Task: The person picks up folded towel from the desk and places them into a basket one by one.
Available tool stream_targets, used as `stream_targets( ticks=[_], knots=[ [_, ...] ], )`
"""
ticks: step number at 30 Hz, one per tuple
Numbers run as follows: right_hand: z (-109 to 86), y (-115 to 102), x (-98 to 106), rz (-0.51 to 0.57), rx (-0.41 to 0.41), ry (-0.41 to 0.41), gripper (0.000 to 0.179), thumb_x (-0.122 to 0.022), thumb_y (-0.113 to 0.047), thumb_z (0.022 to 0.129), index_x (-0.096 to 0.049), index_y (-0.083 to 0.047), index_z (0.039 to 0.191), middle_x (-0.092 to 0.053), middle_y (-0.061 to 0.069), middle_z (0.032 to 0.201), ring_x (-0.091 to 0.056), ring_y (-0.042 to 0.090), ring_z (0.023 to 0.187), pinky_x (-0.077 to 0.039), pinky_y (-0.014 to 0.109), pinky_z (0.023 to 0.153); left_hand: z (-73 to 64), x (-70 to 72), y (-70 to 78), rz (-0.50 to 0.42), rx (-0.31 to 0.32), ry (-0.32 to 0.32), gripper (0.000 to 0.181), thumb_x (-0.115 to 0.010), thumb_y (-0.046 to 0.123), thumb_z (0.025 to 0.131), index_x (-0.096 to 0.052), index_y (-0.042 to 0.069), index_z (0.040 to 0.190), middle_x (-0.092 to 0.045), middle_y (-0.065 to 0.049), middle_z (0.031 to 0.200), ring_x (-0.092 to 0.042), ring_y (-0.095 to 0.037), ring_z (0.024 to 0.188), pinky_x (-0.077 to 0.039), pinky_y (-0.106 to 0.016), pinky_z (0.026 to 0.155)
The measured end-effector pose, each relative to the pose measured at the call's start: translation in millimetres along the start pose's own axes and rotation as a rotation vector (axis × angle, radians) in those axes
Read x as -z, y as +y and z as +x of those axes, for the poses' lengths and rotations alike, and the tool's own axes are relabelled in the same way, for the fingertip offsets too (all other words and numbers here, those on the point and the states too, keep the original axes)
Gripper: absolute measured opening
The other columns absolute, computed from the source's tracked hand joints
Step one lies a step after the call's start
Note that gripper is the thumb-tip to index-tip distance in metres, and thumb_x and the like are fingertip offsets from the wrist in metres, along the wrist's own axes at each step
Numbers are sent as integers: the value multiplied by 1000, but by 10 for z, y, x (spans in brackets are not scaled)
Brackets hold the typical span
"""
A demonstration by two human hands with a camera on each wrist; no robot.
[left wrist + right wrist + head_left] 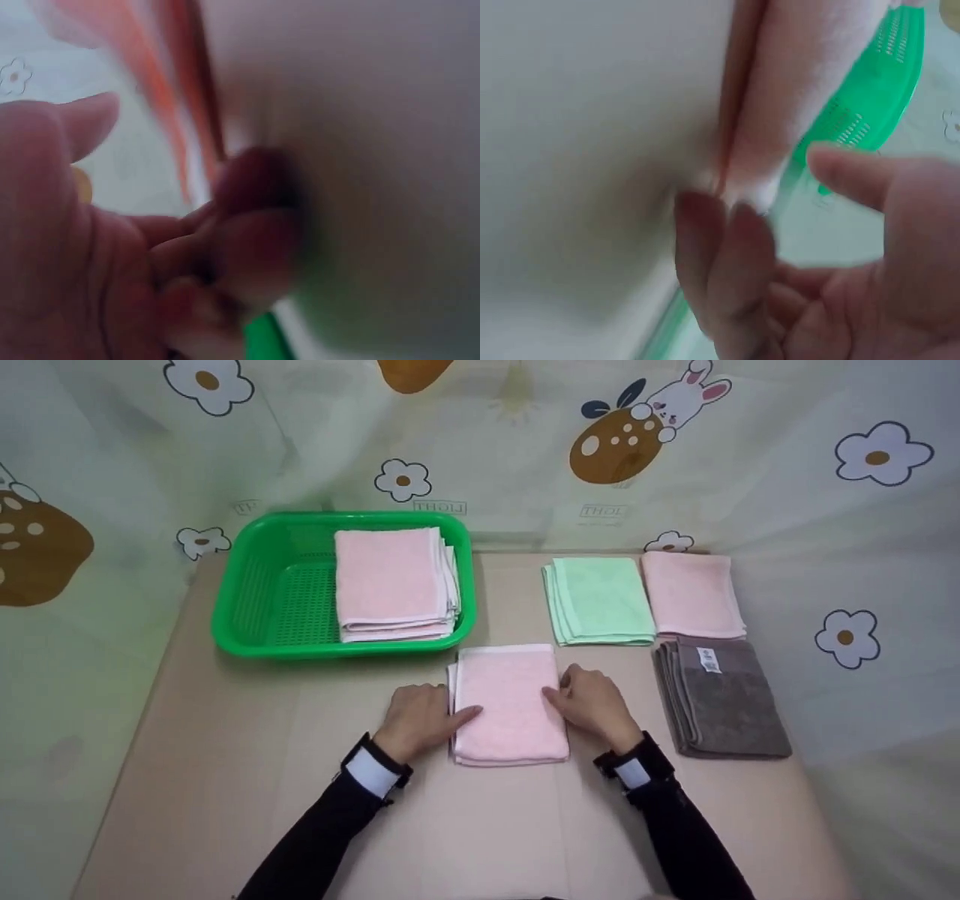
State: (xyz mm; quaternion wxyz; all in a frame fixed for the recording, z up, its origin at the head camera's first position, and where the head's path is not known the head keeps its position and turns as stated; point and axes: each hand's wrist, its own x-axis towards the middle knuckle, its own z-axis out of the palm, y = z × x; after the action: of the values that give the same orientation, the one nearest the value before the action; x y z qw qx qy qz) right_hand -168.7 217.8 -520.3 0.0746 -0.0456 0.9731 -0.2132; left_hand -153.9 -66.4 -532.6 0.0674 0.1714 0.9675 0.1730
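A folded pink towel (511, 705) with pale hems lies on the table between both hands. Beside its left edge is my left hand (421, 718), its thumb reaching over the towel and its bent fingers low at the side. My right hand (595, 703) mirrors this at the right edge. In the left wrist view the loosely bent fingers (259, 244) meet the towel's edge at the table, with the thumb held apart. The right wrist view likewise has fingertips (701, 225) at the towel's edge (795, 82) and the thumb away from them.
A green basket (255, 585) at the back left holds stacked folded towels (390, 577), pink on top. On the right lie a folded mint green towel (604, 600), another pink towel (691, 594) and a grey towel (727, 705) with a white label. A patterned curtain surrounds the table.
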Motion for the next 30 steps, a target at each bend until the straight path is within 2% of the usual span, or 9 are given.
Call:
stream_targets(
  ticks=[3,7,10,13,15,18,21,25,30],
  knots=[
    [-23,-25,-43,41,34,-93,38,-72,-27,95,-66,7,110,-70,19,86,-66,30,76,-55,45,69,14,-62,86,-58,-86,-47,49,-61,44,99,-52,10,65,-53,-5,59,-55,-28,56,-45,-43,55],
    [-47,-79,-86,35,75,-98,32,-70,-17,95,-66,10,113,-71,24,93,-69,36,84,-57,50,76,16,-128,154,-74,-159,-61,37,-61,31,95,-52,10,66,-54,-6,59,-55,-30,55,-43,-43,53],
    [-43,-109,-90,20,78,-89,28,-70,-14,96,-67,9,111,-71,24,93,-69,35,85,-56,50,76,27,-145,156,-94,-144,-49,35,-63,29,92,-51,11,65,-49,-3,58,-52,-27,54,-41,-40,52],
    [-30,-127,-93,8,77,-97,29,-70,-15,96,-67,9,112,-71,24,94,-68,34,84,-56,49,76,22,-133,159,-118,-98,-31,36,-66,31,92,-51,12,66,-47,-1,58,-49,-23,53,-39,-38,52],
    [-21,-136,-107,3,83,-101,29,-70,-15,96,-67,9,112,-71,23,93,-68,34,84,-56,49,76,-10,-108,181,-86,-60,14,35,-69,35,93,-59,8,73,-54,-4,61,-54,-25,55,-42,-39,52],
    [-9,-138,-115,1,85,-102,28,-70,-16,95,-67,8,110,-70,22,91,-67,32,81,-56,48,74,-62,-69,232,2,10,79,47,-72,46,93,-64,1,80,-60,-9,64,-58,-28,57,-46,-41,52],
    [3,-147,-115,5,88,-111,24,-70,-16,95,-67,6,105,-69,19,87,-63,28,77,-55,46,71,-89,-59,274,49,52,79,55,-72,53,92,-62,2,75,-58,-8,63,-56,-26,55,-45,-39,51],
    [13,-151,-100,5,90,-125,20,-70,-16,95,-66,3,98,-65,16,83,-58,26,73,-52,43,68,-68,-111,323,-4,18,78,47,-74,45,93,-59,5,72,-58,-9,63,-57,-27,55,-45,-40,51],
    [13,-141,-76,1,68,-124,22,-71,-16,95,-67,4,102,-68,18,87,-60,27,75,-53,45,71,-15,-166,344,-121,-48,60,36,-73,31,95,-60,3,75,-62,-12,68,-61,-32,62,-47,-44,58]
  ],
)
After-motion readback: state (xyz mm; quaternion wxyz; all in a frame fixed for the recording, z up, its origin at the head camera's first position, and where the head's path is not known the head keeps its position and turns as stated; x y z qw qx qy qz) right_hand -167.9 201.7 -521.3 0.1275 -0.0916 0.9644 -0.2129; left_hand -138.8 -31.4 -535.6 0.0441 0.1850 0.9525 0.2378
